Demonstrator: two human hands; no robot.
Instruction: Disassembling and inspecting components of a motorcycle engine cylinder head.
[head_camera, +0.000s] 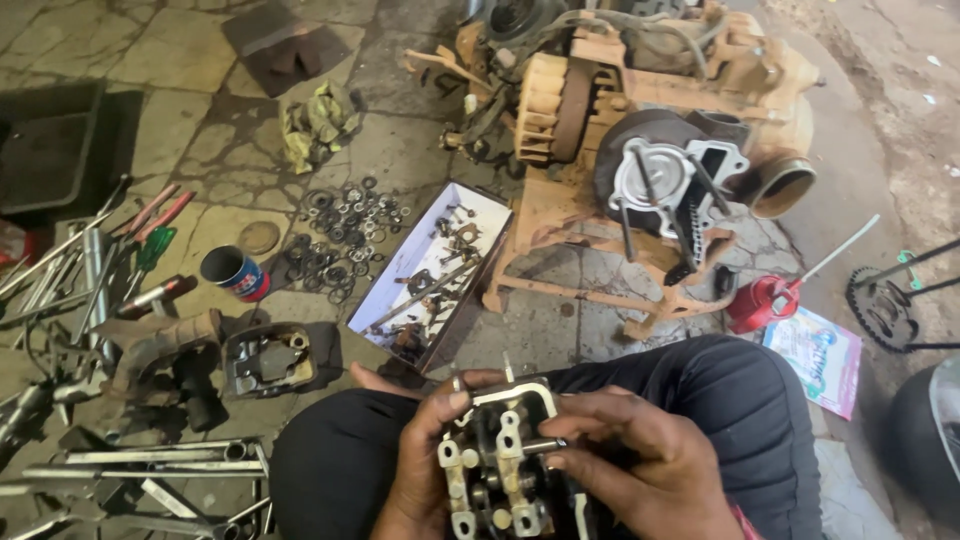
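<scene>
engine block (640, 170) sits straight ahead on the floor, red oil can (762, 300) by its foot. white box (400, 280) left of it holds bolts and small parts, loose washers (345, 235) scattered beside it, a tin can (233, 271) further left. cylinder head (500, 465) is on the lap: left hand (425, 470) wrapped around its side, right hand (640, 465) pinching a small pin (545, 446) at it.

Red oil can (762, 300), white box of small parts (430, 272), scattered washers (345, 238), blue tin (234, 272), yellow rag (317, 122).
</scene>
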